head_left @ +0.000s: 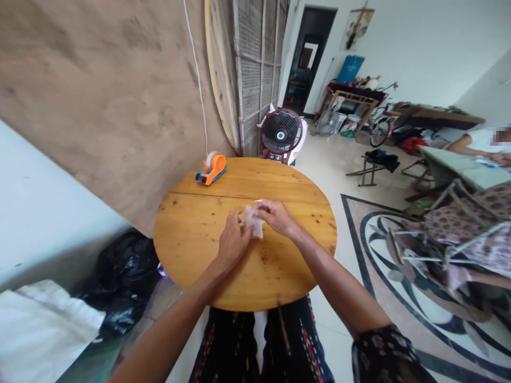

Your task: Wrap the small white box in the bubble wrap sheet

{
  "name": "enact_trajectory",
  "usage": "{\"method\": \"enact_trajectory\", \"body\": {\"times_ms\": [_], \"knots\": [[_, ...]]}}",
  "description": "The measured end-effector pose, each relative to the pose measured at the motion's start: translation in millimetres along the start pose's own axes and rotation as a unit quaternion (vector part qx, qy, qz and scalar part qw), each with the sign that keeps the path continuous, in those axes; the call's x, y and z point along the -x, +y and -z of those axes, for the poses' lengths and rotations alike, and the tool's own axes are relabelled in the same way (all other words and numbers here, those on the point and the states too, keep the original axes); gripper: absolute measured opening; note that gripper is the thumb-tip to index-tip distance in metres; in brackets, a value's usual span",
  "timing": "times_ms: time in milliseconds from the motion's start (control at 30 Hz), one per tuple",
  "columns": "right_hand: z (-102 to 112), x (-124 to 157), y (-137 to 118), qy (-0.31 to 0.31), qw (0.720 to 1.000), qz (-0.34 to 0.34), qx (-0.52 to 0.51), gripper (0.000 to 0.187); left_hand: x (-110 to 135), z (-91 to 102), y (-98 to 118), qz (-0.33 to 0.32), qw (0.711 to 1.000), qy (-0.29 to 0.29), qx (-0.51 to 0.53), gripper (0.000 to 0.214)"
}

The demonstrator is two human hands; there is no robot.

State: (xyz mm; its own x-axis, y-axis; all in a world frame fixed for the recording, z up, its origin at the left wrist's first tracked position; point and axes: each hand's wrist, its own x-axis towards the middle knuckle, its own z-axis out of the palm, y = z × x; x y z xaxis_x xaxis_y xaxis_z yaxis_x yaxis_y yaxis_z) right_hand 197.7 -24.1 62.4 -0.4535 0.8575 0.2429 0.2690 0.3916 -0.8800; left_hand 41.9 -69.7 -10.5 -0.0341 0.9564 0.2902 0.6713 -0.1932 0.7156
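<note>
Between my two hands, over the middle of the round wooden table (191, 255), is a small piece of thin, whitish, see-through plastic (257, 230), perhaps a little bag. My left hand (235, 236) has its thumb and fingers closed on the plastic's left and lower edge. At the upper right edge, my right hand (275, 214) pinches the same piece between thumb and index finger. What lies inside or under the plastic, if anything, is too small to make out. An orange and blue tape dispenser (215, 169) with a roll of tape stands at the table's far left edge.
A dark red fan (281, 133) stands just past the table. Black plastic bags (123, 266) and a white sack (43, 330) lie at the left. To the right, another person (475, 146) sits by a greenish table (455, 162). A stool (373, 167) holds dark cloth.
</note>
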Motion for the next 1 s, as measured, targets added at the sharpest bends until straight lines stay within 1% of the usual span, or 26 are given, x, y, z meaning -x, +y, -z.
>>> {"method": "enact_trajectory", "body": {"times_ms": [100,167,200,300,400,467,567,633,733,800,900,967,1000], "knots": [[-2.6,10.7,2.1,-0.003,0.999,-0.004,0.039,0.018,-0.8,-2.4,-3.1,-0.02,1.0,0.017,0.008,0.064],[-7.8,20.8,6.2,0.006,0.999,-0.012,0.049,0.018,-1.5,-4.1,-4.8,-0.033,0.999,0.012,0.019,0.064],[-11.5,26.5,8.8,0.014,0.999,-0.014,0.05,0.017,-1.7,-4.9,-5.4,-0.043,0.999,0.007,0.025,0.063],[-25.0,42.4,16.5,0.067,0.996,-0.014,0.062,0.017,-1.8,-6.9,-6.3,-0.078,0.996,0.0,0.037,0.058],[-36.3,52.0,22.1,0.1,0.991,0.004,0.087,0.017,-1.9,-7.3,-6.7,-0.09,0.995,-0.004,0.044,0.042],[-40.5,54.5,23.7,0.107,0.989,0.015,0.103,0.016,-2.6,-6.1,-8.3,-0.082,0.995,-0.012,0.055,0.031],[-42.7,56.1,23.6,0.108,0.986,0.017,0.127,0.017,-5.3,-1.1,-13.9,-0.078,0.993,-0.038,0.076,0.029],[-42.9,57.3,23.9,0.104,0.985,0.029,0.136,0.016,-7.8,3.7,-18.9,-0.093,0.989,-0.068,0.097,0.031],[-43.6,60.0,27.9,0.089,0.979,0.077,0.164,0.018,-11.0,11.0,-24.9,-0.133,0.98,-0.096,0.116,0.028],[-44.5,62.3,33.0,0.083,0.969,0.122,0.197,0.023,-12.2,14.6,-27.0,-0.156,0.979,-0.086,0.099,0.023],[-45.6,66.5,41.0,0.084,0.952,0.166,0.242,0.032,-12.9,19.6,-29.1,-0.206,0.977,-0.039,0.032,0.019],[-46.0,69.5,45.1,0.083,0.946,0.176,0.261,0.037,-13.3,24.3,-31.8,-0.263,0.964,-0.022,-0.019,0.021],[-46.1,70.8,46.6,0.082,0.943,0.18,0.266,0.039,-13.5,27.1,-33.6,-0.292,0.955,-0.024,-0.04,0.022]]}}
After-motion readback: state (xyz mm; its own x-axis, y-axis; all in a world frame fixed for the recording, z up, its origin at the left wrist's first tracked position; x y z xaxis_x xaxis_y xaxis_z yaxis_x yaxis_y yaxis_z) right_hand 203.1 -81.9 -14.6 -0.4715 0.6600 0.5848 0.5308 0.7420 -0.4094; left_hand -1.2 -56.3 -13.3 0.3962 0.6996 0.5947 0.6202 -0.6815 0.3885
